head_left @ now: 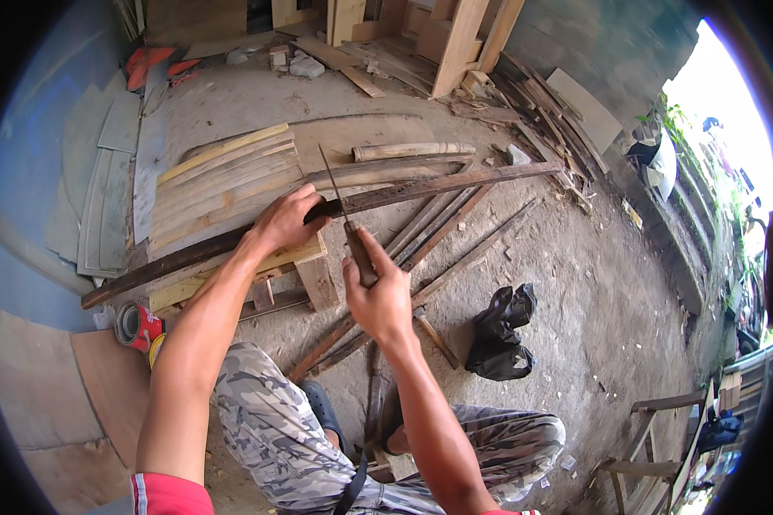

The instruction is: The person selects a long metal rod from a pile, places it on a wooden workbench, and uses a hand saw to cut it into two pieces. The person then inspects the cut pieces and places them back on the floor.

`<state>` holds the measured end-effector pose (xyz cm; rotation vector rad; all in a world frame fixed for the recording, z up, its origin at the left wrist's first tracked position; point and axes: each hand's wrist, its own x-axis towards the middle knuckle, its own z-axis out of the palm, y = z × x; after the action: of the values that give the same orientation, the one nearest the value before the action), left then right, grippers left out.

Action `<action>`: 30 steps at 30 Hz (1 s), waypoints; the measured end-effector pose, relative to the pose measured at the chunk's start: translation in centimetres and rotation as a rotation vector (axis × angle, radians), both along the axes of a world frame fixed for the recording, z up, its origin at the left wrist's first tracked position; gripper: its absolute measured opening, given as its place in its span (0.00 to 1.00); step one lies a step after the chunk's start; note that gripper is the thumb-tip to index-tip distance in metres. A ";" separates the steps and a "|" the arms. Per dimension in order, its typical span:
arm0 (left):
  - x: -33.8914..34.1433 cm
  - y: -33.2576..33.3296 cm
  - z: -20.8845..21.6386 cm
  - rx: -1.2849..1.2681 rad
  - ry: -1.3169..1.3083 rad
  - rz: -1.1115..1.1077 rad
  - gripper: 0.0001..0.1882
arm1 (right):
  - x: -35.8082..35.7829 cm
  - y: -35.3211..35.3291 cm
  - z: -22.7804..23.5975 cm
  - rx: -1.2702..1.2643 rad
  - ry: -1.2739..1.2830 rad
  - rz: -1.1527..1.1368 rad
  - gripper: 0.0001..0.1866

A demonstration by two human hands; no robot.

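A long dark wooden beam (pixel 455 184) lies slantwise across a low bench of pale slats (pixel 223 189), its right end jutting out past the bench. My left hand (pixel 285 221) is closed over the beam, pressing it near the bench's right side. In my right hand (pixel 378 292) is the wooden handle of a handsaw (pixel 362 254). The narrow blade points up and away from me and crosses the beam just right of my left hand. How deep the blade sits in the wood cannot be made out.
Several loose wooden strips (pixel 481 249) lie on the ground beyond my legs. Nearby are a black plastic bag (pixel 500 336) and a hammer-like tool (pixel 438 340). A red can (pixel 137 326) stands left of the bench. Scrap boards (pixel 550 116) are piled at the back right.
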<state>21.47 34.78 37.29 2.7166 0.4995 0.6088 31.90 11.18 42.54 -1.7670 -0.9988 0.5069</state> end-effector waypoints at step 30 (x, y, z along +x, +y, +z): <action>-2.0 -1.1 1.0 -0.147 0.221 0.479 0.30 | -2.6 -16.9 1.9 0.042 0.008 0.029 0.29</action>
<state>19.45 33.65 38.27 2.5401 1.2207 0.3611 29.29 -5.71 44.45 -1.7137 -1.0234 0.5072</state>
